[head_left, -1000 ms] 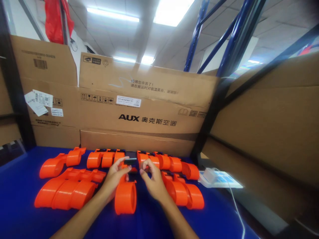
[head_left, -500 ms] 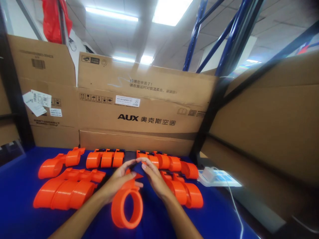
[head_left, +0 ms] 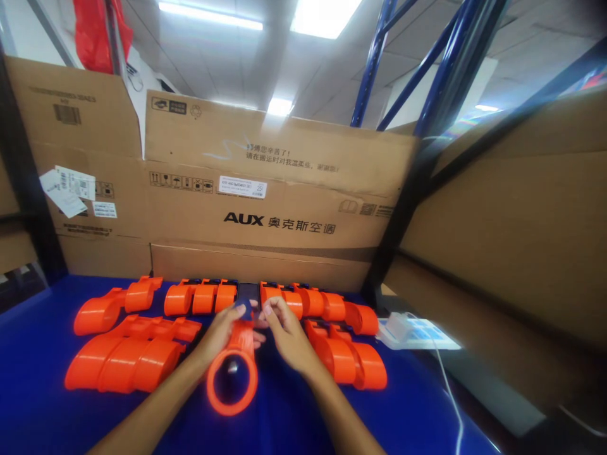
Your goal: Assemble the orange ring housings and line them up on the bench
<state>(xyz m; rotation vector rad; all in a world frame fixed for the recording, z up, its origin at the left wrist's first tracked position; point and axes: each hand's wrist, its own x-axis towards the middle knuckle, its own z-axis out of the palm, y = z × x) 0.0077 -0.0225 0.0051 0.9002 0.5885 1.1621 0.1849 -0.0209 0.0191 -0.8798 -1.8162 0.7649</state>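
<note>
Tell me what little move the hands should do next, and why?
Maybe the right hand should steady the dark blue piece. The left hand seems to be holding that piece and the orange ring piece by itself, and the right hand is close by.

I face AUX cardboard [head_left: 284, 197], lights [head_left: 326, 16] overhead, blue bars [head_left: 374, 63] behind it, a cord [head_left: 450, 393] to my right and, high left, perhaps a red bag [head_left: 93, 38]
</note>
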